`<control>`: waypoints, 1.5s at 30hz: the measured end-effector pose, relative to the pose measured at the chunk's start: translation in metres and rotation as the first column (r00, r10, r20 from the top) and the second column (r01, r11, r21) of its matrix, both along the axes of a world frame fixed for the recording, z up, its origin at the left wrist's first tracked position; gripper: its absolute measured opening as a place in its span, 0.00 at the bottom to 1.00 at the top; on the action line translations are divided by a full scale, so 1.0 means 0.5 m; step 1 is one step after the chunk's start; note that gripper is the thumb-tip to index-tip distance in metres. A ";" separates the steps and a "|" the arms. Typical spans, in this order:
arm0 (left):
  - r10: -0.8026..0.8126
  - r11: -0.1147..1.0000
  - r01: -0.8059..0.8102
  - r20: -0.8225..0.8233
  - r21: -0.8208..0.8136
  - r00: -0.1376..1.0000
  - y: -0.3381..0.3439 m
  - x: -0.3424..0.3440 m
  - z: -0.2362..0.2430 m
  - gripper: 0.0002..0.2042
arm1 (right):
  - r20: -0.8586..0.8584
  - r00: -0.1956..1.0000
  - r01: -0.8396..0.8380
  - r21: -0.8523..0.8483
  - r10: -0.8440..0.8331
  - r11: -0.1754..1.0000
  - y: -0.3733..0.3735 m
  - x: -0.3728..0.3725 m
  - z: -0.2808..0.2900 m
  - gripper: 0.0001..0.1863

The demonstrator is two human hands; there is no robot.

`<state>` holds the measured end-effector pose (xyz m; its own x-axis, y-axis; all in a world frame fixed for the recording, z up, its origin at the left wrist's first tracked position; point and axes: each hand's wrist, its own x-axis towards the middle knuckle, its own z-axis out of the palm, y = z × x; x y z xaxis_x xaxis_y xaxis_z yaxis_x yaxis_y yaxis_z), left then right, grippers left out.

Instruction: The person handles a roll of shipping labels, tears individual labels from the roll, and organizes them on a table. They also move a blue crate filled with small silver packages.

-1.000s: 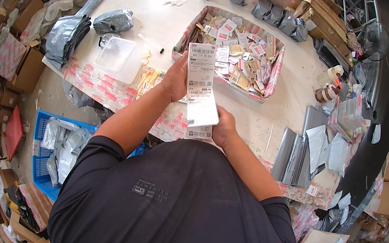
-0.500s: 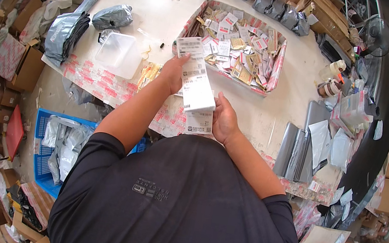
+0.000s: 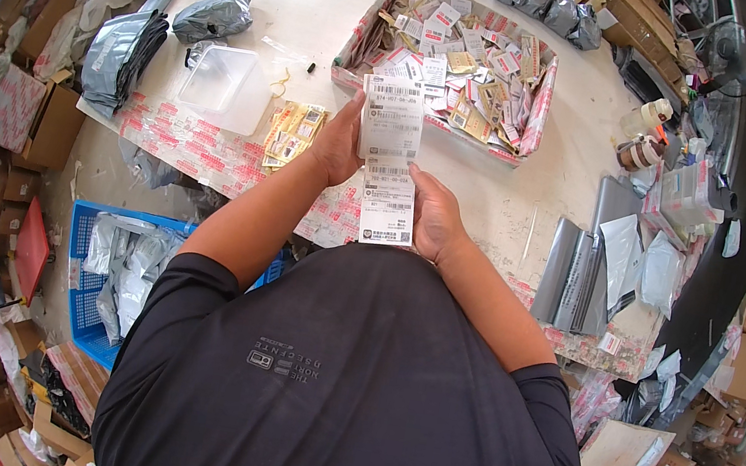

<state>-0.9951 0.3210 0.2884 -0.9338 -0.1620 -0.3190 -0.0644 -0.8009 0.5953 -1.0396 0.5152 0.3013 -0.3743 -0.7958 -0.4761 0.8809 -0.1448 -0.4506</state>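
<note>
A strip of white shipping labels (image 3: 387, 182) with black print hangs between my hands, just in front of my chest. My left hand (image 3: 341, 144) grips its left edge near the upper label. Lower down, my right hand (image 3: 432, 215) pinches the right edge. Just beyond them stands a wide box (image 3: 535, 127) wrapped in red-and-white tape, heaped with small white and yellow cards (image 3: 466, 64). A small stack of yellow cards (image 3: 293, 132) lies on the table left of my left hand.
On the table's left are a clear plastic tub (image 3: 221, 87), a grey wrapped parcel (image 3: 214, 16) and a stack of grey mailer bags (image 3: 121, 60). More grey bags (image 3: 570, 280) lie at right. A blue crate (image 3: 86, 282) with silver parcels stands below left.
The label strip has straightened and now faces me more squarely; both hands have shifted slightly. A co-worker's hands at the far edge have gone out of view.
</note>
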 end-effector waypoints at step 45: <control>0.454 0.876 -0.480 0.248 0.052 0.856 -0.025 0.183 -0.026 0.18 | -0.773 0.399 0.279 0.615 0.493 0.738 -0.014 -0.062 -0.227 0.22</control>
<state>-0.9034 0.3084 0.2754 -0.6599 -0.5138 -0.5482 0.2140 -0.8279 0.5184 -1.0709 0.5081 0.1878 -0.7871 -0.5525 -0.2744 -0.0825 0.5351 -0.8408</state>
